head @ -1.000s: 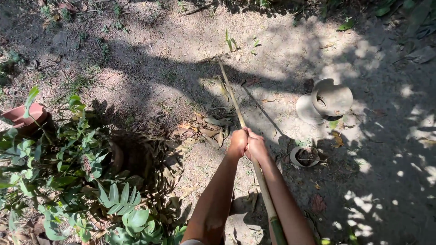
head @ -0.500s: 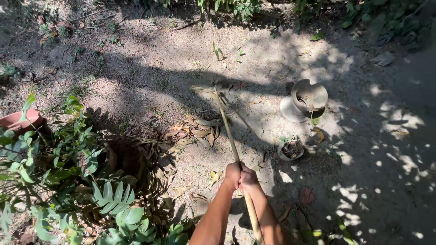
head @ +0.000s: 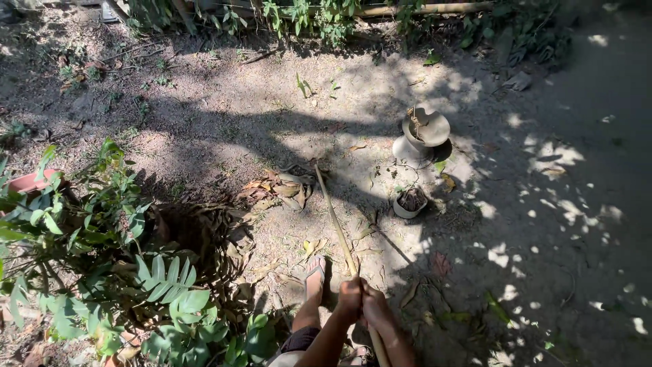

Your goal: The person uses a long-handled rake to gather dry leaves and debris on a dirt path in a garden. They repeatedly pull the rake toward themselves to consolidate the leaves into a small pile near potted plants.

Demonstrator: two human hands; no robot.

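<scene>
Dirt yard | hands grip bamboo pole | clay pot beside

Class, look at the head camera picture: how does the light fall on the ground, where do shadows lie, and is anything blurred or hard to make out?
Head view: hard sunlight breaks through leaves, dappling the bare ground at right; deep shade crosses the middle, darkening the dry leaves; the pale pots glare; the left hand and right hand on the bamboo pole stay sharp, the top edge murky.

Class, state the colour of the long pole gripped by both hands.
Pale yellowish tan, like dry bamboo: the pole, seen in the head view.
</scene>
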